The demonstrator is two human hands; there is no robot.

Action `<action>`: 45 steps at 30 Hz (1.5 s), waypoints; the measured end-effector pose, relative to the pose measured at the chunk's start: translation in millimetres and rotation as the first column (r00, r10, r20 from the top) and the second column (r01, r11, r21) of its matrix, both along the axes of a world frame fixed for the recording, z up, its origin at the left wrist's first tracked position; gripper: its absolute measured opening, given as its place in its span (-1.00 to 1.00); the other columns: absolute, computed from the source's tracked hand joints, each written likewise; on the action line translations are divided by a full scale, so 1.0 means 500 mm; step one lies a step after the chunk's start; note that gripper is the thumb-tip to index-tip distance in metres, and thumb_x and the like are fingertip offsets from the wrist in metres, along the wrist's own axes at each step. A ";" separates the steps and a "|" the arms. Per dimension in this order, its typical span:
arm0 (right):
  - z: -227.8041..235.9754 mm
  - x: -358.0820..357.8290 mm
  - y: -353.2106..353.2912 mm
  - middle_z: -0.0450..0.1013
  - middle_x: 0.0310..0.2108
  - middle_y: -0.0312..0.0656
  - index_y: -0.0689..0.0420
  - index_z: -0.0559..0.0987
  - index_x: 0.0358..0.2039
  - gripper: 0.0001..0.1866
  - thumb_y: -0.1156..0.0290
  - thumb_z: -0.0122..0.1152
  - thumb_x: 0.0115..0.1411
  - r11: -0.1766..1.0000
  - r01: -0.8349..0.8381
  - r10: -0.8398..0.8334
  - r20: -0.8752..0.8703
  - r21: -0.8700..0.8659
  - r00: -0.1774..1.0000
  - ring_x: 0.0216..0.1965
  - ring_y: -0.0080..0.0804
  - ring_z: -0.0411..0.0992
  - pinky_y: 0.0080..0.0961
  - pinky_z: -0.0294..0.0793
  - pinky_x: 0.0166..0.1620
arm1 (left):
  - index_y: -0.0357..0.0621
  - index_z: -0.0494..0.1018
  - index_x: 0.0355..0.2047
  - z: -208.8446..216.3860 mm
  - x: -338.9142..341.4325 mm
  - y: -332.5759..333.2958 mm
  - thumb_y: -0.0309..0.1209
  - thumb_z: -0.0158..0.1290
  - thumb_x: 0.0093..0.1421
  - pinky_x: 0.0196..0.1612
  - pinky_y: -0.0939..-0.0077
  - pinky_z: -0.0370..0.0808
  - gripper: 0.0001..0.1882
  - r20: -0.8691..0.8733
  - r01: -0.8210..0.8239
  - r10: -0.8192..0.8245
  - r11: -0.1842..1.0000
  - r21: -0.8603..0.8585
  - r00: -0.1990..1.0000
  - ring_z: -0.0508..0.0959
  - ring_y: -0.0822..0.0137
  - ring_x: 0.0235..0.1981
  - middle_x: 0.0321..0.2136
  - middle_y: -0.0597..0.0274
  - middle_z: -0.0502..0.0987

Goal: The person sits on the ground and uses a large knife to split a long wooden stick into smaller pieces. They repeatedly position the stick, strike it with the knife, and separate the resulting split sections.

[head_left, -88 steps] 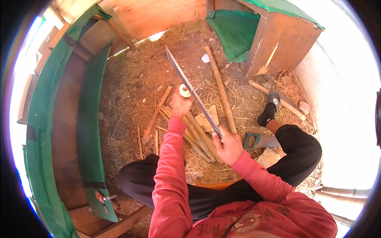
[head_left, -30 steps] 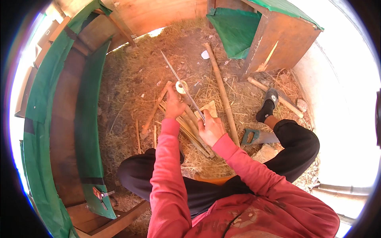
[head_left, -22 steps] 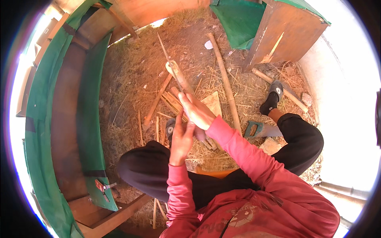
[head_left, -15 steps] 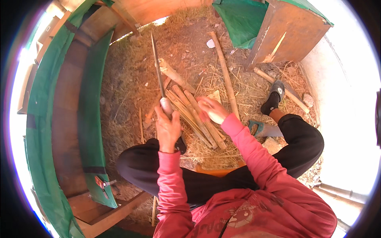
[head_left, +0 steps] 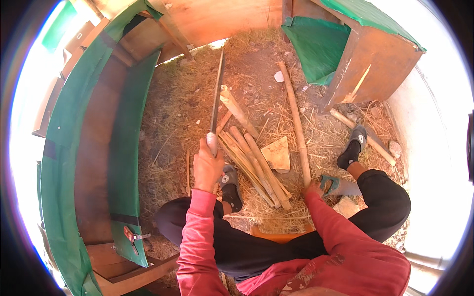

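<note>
Over to the left hand (head_left: 207, 165) has gone the long blade (head_left: 217, 98), and the right hand (head_left: 312, 190) has swung down to the lower end of the long pole (head_left: 296, 123). Reading across from my remote seat: far left, a long green-covered wooden box (head_left: 66, 133), brown boards showing inside, a small orange-and-metal tool (head_left: 131, 235) on its green sheet. Next, that left hand, wrapped round the blade's handle, blade pointing away. Just right, a short pole (head_left: 239, 112) on the ground, then a pile of split strips (head_left: 256, 165) and a pale block (head_left: 277, 152). Now the right hand, beside the saw (head_left: 348, 188); I can't tell whether it's clamped. Upper right, an open-sided wooden box (head_left: 379, 64), green sheet (head_left: 316, 47) draped in its opening.
</note>
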State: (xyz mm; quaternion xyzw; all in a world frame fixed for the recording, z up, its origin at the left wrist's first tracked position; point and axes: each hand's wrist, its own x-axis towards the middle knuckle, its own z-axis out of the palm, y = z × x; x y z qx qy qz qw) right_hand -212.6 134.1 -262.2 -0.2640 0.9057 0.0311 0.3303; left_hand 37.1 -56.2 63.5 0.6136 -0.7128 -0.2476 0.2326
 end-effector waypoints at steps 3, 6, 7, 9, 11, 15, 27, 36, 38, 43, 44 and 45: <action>0.010 -0.047 -0.006 0.44 -0.19 -0.01 0.16 0.29 0.13 -0.30 0.09 0.30 0.06 0.995 -0.103 0.102 0.260 -0.010 0.960 -0.21 -0.06 0.51 -0.19 0.53 -0.18 | -0.39 0.29 -0.03 0.004 0.003 -0.022 -0.49 0.01 0.08 -0.47 0.16 0.56 -0.57 0.099 0.086 -0.080 0.994 -0.063 0.992 0.60 -0.07 -0.58 -0.46 -0.33 0.54; 0.012 -0.068 -0.007 0.46 -0.41 -0.10 0.18 0.39 0.03 -0.39 0.13 0.33 0.04 0.943 0.280 -0.078 0.702 -0.177 0.707 -0.41 -0.18 0.51 -0.24 0.54 -0.38 | -0.35 0.33 -0.01 0.020 0.024 -0.059 -0.48 0.05 0.03 -0.31 0.08 0.55 -0.53 0.156 0.151 -0.131 0.981 -0.124 0.979 0.60 -0.16 -0.46 -0.47 -0.32 0.54; 0.012 -0.046 -0.004 0.45 -0.45 -0.11 0.19 0.42 -0.02 -0.42 0.13 0.34 0.03 0.826 0.516 -0.135 0.810 -0.225 0.570 -0.47 -0.22 0.49 -0.26 0.52 -0.44 | -0.34 0.34 -0.01 0.021 0.033 -0.062 -0.49 0.05 0.01 -0.28 0.08 0.54 -0.52 0.158 0.167 -0.148 0.980 -0.112 0.976 0.60 -0.17 -0.43 -0.45 -0.33 0.54; 0.039 -0.037 -0.033 0.41 -0.52 -0.14 0.20 0.46 -0.09 -0.48 0.16 0.36 0.02 0.633 0.751 -0.179 0.907 -0.191 0.381 -0.56 -0.29 0.45 -0.29 0.48 -0.54 | -0.31 0.34 0.02 0.033 0.029 -0.067 -0.49 0.06 -0.01 -0.16 0.06 0.50 -0.48 0.138 0.143 -0.141 0.990 -0.001 0.980 0.58 -0.20 -0.31 -0.38 -0.33 0.54; 0.086 -0.060 -0.081 0.38 -0.58 -0.17 0.22 0.47 -0.14 -0.53 0.21 0.37 0.02 0.582 0.807 -0.260 0.918 -0.097 0.298 -0.62 -0.34 0.41 -0.32 0.44 -0.59 | -0.30 0.34 0.03 0.025 0.021 -0.065 -0.50 0.06 -0.02 -0.15 0.06 0.49 -0.47 0.159 0.129 -0.123 0.991 -0.033 0.980 0.57 -0.21 -0.28 -0.37 -0.32 0.55; 0.158 -0.102 -0.099 0.33 -0.63 -0.21 0.19 0.41 -0.06 -0.50 0.19 0.33 0.07 0.697 0.679 -0.150 0.880 -0.228 0.450 -0.67 -0.39 0.36 -0.32 0.42 -0.60 | -0.29 0.34 0.04 0.043 0.013 -0.062 -0.50 0.07 -0.03 -0.12 0.04 0.48 -0.46 0.189 0.136 -0.116 0.986 -0.099 0.975 0.55 -0.22 -0.23 -0.36 -0.34 0.54; 0.347 0.036 0.102 0.46 -0.38 -0.08 0.16 0.34 0.02 -0.42 0.01 0.19 0.16 0.551 0.833 -0.084 0.996 0.046 0.000 -0.57 -0.38 0.42 -0.40 0.50 -0.50 | -0.31 0.49 -0.13 0.045 0.024 -0.089 -0.06 0.21 0.05 -0.19 0.09 0.49 -0.44 0.299 0.091 -0.050 0.988 -0.125 0.953 0.58 -0.18 -0.27 -0.38 -0.30 0.55; 0.264 -0.094 -0.017 0.32 -0.59 -0.21 0.18 0.41 -0.30 -0.74 0.34 0.23 0.08 0.699 0.711 -0.180 0.942 -0.079 0.282 -0.66 -0.40 0.33 -0.36 0.41 -0.61 | -0.32 0.53 -0.27 0.045 0.045 -0.095 0.18 0.20 -0.03 -0.19 0.08 0.51 -0.30 0.360 0.050 0.003 0.989 -0.139 0.933 0.58 -0.18 -0.27 -0.39 -0.30 0.56; 0.309 -0.100 -0.009 0.32 -0.62 -0.22 0.22 0.44 -0.37 -0.84 0.49 0.19 0.04 0.692 0.700 -0.112 0.932 -0.177 0.346 -0.67 -0.41 0.34 -0.38 0.40 -0.62 | -0.33 0.53 -0.28 0.041 0.051 -0.094 0.19 0.19 -0.03 -0.19 0.07 0.51 -0.29 0.379 0.013 0.028 0.994 -0.106 0.925 0.58 -0.19 -0.27 -0.39 -0.31 0.56; 0.512 -0.105 0.057 0.37 -0.59 -0.16 0.31 0.42 -0.26 -0.72 0.53 0.24 0.01 0.671 0.633 0.101 0.893 -0.387 0.439 -0.69 -0.42 0.36 -0.40 0.42 -0.64 | -0.35 0.52 -0.28 0.027 0.070 -0.095 0.17 0.18 0.00 -0.19 0.07 0.51 -0.31 0.385 -0.002 0.047 0.993 -0.117 0.922 0.59 -0.17 -0.26 -0.38 -0.28 0.57; 0.555 -0.107 0.080 0.38 -0.58 -0.15 0.32 0.41 -0.24 -0.70 0.55 0.24 0.01 0.627 0.635 0.158 0.872 -0.451 0.464 -0.70 -0.42 0.36 -0.41 0.43 -0.65 | -0.35 0.52 -0.28 0.021 0.064 -0.093 0.16 0.18 0.01 -0.19 0.07 0.51 -0.32 0.370 0.012 0.040 0.990 -0.138 0.928 0.59 -0.17 -0.26 -0.38 -0.28 0.57; 0.606 -0.105 0.094 0.39 -0.58 -0.12 0.34 0.39 -0.20 -0.66 0.59 0.23 -0.02 0.574 0.628 0.205 0.834 -0.526 0.512 -0.71 -0.40 0.38 -0.41 0.45 -0.66 | -0.35 0.52 -0.27 0.016 0.060 -0.088 0.12 0.18 0.03 -0.19 0.07 0.51 -0.34 0.371 0.016 0.045 0.987 -0.161 0.927 0.59 -0.17 -0.25 -0.38 -0.28 0.57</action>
